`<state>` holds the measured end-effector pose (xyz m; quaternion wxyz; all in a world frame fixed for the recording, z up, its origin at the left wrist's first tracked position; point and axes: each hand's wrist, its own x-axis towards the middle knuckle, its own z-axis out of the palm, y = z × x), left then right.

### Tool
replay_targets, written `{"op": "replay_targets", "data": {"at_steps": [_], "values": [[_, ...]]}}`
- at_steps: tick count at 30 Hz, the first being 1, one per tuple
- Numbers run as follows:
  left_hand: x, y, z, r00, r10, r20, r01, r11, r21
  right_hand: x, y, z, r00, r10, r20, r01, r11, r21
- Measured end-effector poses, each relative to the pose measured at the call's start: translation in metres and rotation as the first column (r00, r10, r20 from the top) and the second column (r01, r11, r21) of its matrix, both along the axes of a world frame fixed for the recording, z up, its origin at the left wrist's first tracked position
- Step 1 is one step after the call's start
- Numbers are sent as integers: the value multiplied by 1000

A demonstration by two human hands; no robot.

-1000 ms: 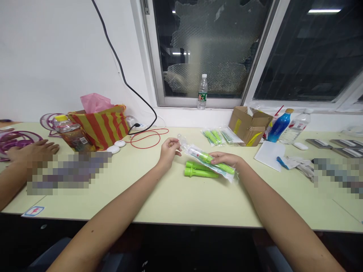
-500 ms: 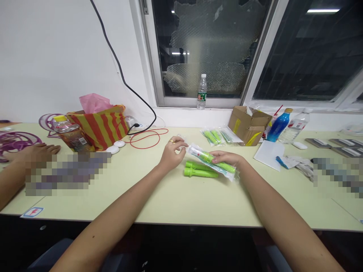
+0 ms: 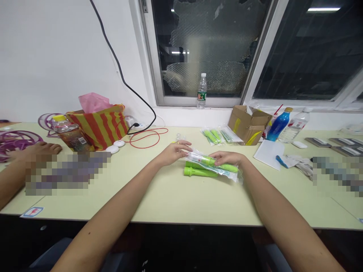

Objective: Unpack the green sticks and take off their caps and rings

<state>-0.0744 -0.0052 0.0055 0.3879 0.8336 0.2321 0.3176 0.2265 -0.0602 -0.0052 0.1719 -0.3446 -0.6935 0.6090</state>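
Observation:
A clear plastic packet [image 3: 229,174] holding a bright green tapered plastic piece [image 3: 208,161] lies tilted between my hands, above the table. My right hand [image 3: 229,158] grips its right half, thumb on top. At the packet's left end is my left hand [image 3: 176,152], its thumb and fingers closed on the plastic edge; a ring shows on one finger. Under the packet, loose green tapered tubes [image 3: 198,172] rest on the table, partly covered by it. A small clear plastic item [image 3: 178,136] sits just beyond my left hand.
More green packets [image 3: 214,136] lie at the back beside an open cardboard box [image 3: 246,124]. Bottles [image 3: 279,124], a white sheet [image 3: 268,155] and gloves [image 3: 297,164] are on the right. Left are a striped bag [image 3: 102,128], a drink bottle [image 3: 73,136], red cable [image 3: 147,138] and another person's hand [image 3: 42,151].
My left hand has come over to the packet's left end and closed on it. The packet has shifted slightly right and lower, still in my right hand.

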Motion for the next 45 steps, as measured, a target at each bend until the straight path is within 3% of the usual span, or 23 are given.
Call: {"op": "replay_targets", "data": {"at_steps": [4,10,16,20,23,27,32,36,39,41,43,45], "values": [[-1,-2,4,994,-33,-105,31,999,-21,1,-1,2,999,34,4,-34,999,-30],[1,-5,6,995,-36,-93,33,999,-36,1,-1,0,1000,17,13,-16,999,-40],[-1,-7,11,999,-2,33,5,997,-78,2,-2,1,999,-39,-33,38,999,-26],[-4,-1,11,974,88,207,-58,987,-149,6,-3,-2,991,-99,-91,90,991,-96],[-4,9,8,881,236,411,-110,945,-308,9,-3,-5,982,-146,-120,125,978,-167],[-6,22,6,628,427,651,0,836,-548,10,-1,-7,984,-150,-96,133,977,-165],[-14,28,14,378,603,703,82,734,-674,10,2,-7,992,-93,-91,83,991,-102],[-20,29,17,291,672,681,125,679,-723,14,2,-7,991,-80,-109,66,989,-129],[-21,27,17,308,703,641,96,647,-756,15,3,-10,980,-138,-140,117,982,-147],[-19,23,17,371,691,621,76,644,-762,13,4,-12,950,-248,-190,225,965,-136],[-12,15,17,482,643,596,70,649,-757,6,5,-12,879,-390,-275,373,921,-117],[-2,4,17,641,560,526,51,652,-757,-6,5,-11,792,-491,-363,488,866,-107]]}}
